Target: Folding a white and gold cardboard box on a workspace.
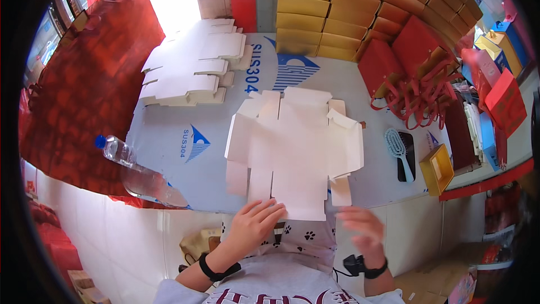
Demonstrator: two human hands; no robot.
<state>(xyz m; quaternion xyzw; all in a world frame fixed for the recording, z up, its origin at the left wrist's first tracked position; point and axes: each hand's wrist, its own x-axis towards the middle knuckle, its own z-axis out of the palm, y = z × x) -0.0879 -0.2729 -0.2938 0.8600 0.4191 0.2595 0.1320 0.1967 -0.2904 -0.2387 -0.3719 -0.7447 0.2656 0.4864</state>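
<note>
An unfolded white cardboard box blank (295, 147) lies on the table in front of me, its side flaps partly raised. My left hand (259, 219) rests with spread fingers on the blank's near edge, left of its near flap. Just off the near right corner is my right hand (365, 228), slightly blurred, its fingers apart and touching nothing that I can make out. Beyond the blank, to the left, sits a stack of similar flat white blanks (194, 63).
A plastic bottle (120, 150) lies at the table's left edge. Yellow boxes (303, 8) are stacked at the back. On the right are red gift bags (379, 67), a light-blue hairbrush (398, 147) over a dark flat object, and an open yellow box (436, 171).
</note>
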